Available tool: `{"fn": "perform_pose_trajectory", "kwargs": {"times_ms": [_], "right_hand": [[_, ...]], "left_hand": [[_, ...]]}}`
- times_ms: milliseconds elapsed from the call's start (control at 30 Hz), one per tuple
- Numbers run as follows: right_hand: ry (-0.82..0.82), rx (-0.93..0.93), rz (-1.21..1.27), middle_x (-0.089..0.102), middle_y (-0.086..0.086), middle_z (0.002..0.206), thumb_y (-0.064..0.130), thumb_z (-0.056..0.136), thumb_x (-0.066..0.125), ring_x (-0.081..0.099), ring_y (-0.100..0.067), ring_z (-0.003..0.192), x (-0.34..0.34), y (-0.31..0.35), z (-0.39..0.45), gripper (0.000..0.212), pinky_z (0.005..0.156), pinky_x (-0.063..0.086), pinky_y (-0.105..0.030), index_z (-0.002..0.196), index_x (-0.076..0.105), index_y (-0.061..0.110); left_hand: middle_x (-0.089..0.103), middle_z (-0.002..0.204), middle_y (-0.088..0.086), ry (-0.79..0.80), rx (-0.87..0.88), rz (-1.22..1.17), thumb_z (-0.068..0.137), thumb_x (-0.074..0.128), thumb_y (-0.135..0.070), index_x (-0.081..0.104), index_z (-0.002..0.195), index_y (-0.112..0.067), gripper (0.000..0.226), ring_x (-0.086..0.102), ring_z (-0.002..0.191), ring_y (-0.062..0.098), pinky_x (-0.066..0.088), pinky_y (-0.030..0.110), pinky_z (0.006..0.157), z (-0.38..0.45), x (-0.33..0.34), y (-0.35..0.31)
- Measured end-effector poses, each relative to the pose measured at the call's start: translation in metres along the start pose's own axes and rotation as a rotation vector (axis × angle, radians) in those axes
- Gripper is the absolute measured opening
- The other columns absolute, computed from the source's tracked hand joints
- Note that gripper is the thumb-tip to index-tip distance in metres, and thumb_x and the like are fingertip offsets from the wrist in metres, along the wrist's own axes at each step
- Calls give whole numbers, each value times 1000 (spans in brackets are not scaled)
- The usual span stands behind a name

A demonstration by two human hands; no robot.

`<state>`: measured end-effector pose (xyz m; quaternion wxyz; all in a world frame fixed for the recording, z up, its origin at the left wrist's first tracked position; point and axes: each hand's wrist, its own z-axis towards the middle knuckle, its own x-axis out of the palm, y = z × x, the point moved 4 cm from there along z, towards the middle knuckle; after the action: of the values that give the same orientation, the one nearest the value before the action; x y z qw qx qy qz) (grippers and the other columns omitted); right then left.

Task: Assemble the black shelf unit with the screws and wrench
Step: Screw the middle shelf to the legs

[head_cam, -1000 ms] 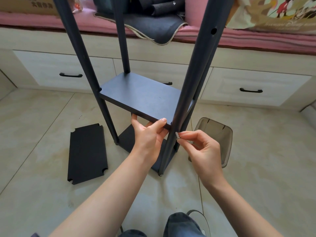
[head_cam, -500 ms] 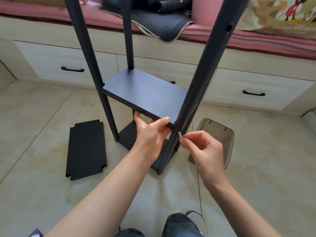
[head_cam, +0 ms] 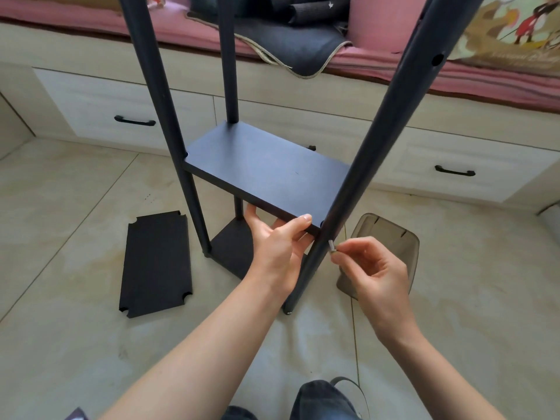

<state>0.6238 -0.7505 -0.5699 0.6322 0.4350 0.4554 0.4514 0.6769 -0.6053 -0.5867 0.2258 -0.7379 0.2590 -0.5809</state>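
Black shelf unit [head_cam: 266, 174] stands upright on the tiled floor [head_cam: 75, 225], close in front of the person; its middle board sits between four dark poles, and a lower board shows beneath it near the floor. Left hand [head_cam: 280, 247] grips the near edge of the middle board, thumb lying on the top face, the other fingers [head_cam: 253, 218] curled under it; the grip sits just beside the near right pole [head_cam: 378, 140]. Right hand [head_cam: 372, 274] pinches a small silver screw [head_cam: 331, 246] between thumb and forefinger; the screw's tip touches the near right pole just below the board's corner, the remaining fingers loosely curled; whether the screw has entered a hole cannot be told. Another hole shows higher on the same pole. Spare black board [head_cam: 156, 263] with notched corners lies flat on the floor, left of the unit and apart from it. Translucent grey bin [head_cam: 394, 241] lies on the floor behind the right hand. Behind all of it runs a platform bed with pale drawers [head_cam: 424, 165], black handles, a pink mattress [head_cam: 454, 77] and a dark blanket [head_cam: 291, 47] draped over its edge.
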Motion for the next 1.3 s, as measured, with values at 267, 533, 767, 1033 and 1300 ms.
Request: {"fn": "perform_pose_trajectory", "kwargs": {"times_ms": [267, 533, 767, 1033, 1300], "right_hand": [[16, 86, 127, 73, -8, 80, -1, 84, 71, 70, -18, 78, -4, -3, 2, 11, 72, 53, -20, 84, 71, 10], [0, 177, 237, 74, -10, 84, 4, 85, 72, 73, -21, 81, 2, -3, 3, 15, 71, 54, -19, 81, 73, 18], [15, 273, 354, 74, -9, 85, 22, 73, 76, 72, -22, 83, 5, -6, 3, 7, 75, 57, -23, 80, 76, 21], [27, 230, 259, 76, -10, 86, 15, 79, 76, 73, -21, 83, 1, -5, 6, 5, 72, 56, -21, 81, 75, 20], [-81, -8, -127, 70, 6, 76, 14, 84, 76, 68, -14, 75, -2, 4, 11, 11, 74, 57, -40, 81, 69, 22]], "left_hand": [[59, 123, 21, -8, -6, 18, 87, 60, 16, 29, 139, -37, 81, 69, 101, 32, 60, 41, 78, -3, 2, 3], [61, 119, 17, -4, -12, 48, 86, 64, 14, 29, 142, -35, 82, 71, 100, 31, 60, 41, 80, 0, -1, 1], [62, 115, 14, 10, -11, 75, 86, 65, 13, 29, 140, -35, 81, 74, 94, 27, 60, 36, 75, 1, -3, 1], [61, 116, 14, 12, -20, 76, 86, 66, 12, 31, 139, -34, 79, 71, 99, 31, 60, 39, 78, 4, -3, 2], [60, 120, 16, 16, -31, 74, 86, 66, 12, 30, 140, -34, 79, 69, 107, 37, 61, 43, 82, 4, -3, 2]]}}
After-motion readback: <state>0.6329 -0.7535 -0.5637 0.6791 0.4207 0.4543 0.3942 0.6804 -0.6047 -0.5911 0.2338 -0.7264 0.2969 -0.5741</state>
